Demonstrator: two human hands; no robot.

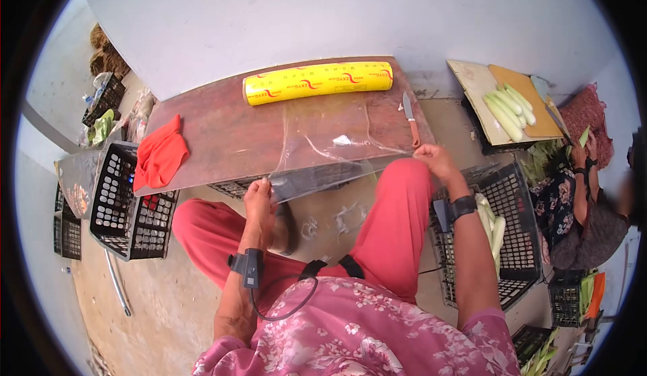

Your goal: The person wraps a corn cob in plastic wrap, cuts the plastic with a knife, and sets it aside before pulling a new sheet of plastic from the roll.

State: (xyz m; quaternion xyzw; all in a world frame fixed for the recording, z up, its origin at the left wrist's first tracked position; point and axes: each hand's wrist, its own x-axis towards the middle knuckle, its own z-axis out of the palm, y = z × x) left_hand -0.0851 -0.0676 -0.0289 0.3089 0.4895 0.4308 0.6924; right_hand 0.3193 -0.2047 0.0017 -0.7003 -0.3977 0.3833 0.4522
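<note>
A sheet of clear cling film runs from a yellow roll with red print toward my lap. My left hand pinches one corner of the film at the table's front edge. Over my raised knee, my right hand is closed on the other corner. The film hangs stretched between both hands, slightly wrinkled and partly past the edge. A knife with a brown handle lies on the table, just beyond my right hand.
The reddish table stands against the wall, with a red cloth at its left. Black crates stand at left; another crate at right holds pale long vegetables. A co-worker sits right, near a board with pale-green vegetables.
</note>
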